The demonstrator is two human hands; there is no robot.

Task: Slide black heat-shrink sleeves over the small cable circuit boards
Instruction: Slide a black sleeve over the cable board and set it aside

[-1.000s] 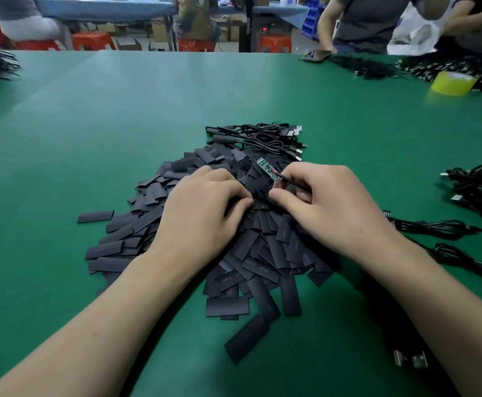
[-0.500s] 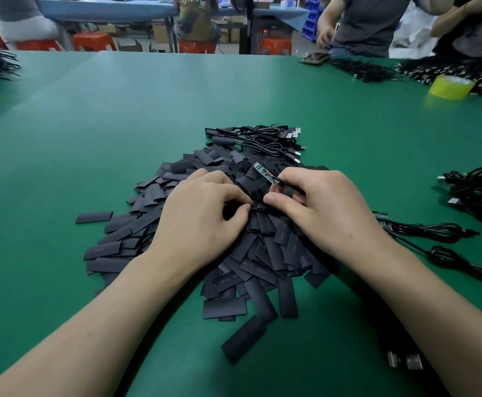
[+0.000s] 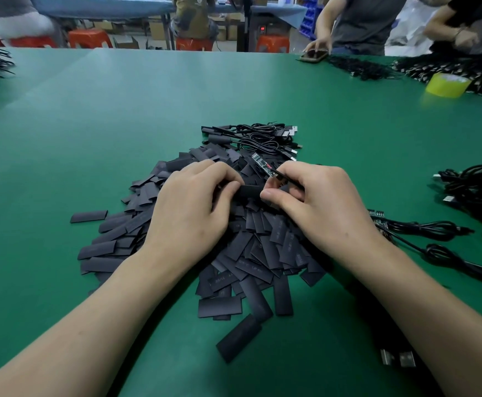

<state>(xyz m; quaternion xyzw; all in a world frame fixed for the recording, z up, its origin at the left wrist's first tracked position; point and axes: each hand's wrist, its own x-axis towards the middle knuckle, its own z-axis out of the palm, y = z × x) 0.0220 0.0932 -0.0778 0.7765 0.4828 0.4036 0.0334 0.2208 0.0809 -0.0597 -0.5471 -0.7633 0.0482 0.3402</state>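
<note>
Work surface is a green table (image 3: 90,133). At its centre lies a pile of sleeves (image 3: 251,253), flat black pieces heaped loosely and overlapping. The left hand (image 3: 193,213) rests on the left side of the heap, fingers curled, thumb and fingertips pinching one end of a black sleeve (image 3: 249,191) raised just above the pile. The right hand (image 3: 322,213) meets it from the other side: its thumb presses on the sleeve's right end, and its curled fingers grip the circuit board (image 3: 261,165) by its cable end. The board is green and narrow, tilted up and away to the left, its free end above the heap and not inside the sleeve. Board and sleeve are near each other, but contact between them cannot be confirmed. One stray sleeve (image 3: 88,216) lies alone on the table left of the pile. Behind the pile sits a coiled cable bundle (image 3: 259,137) with plugs pointing right. To the right, loose cables (image 3: 423,227) run across the table, and a larger cable heap (image 3: 480,190) lies at the right edge. Two USB plugs (image 3: 398,359) show by the right forearm. A yellow tape roll (image 3: 447,85) stands at the far right, near other persons at the far side
</note>
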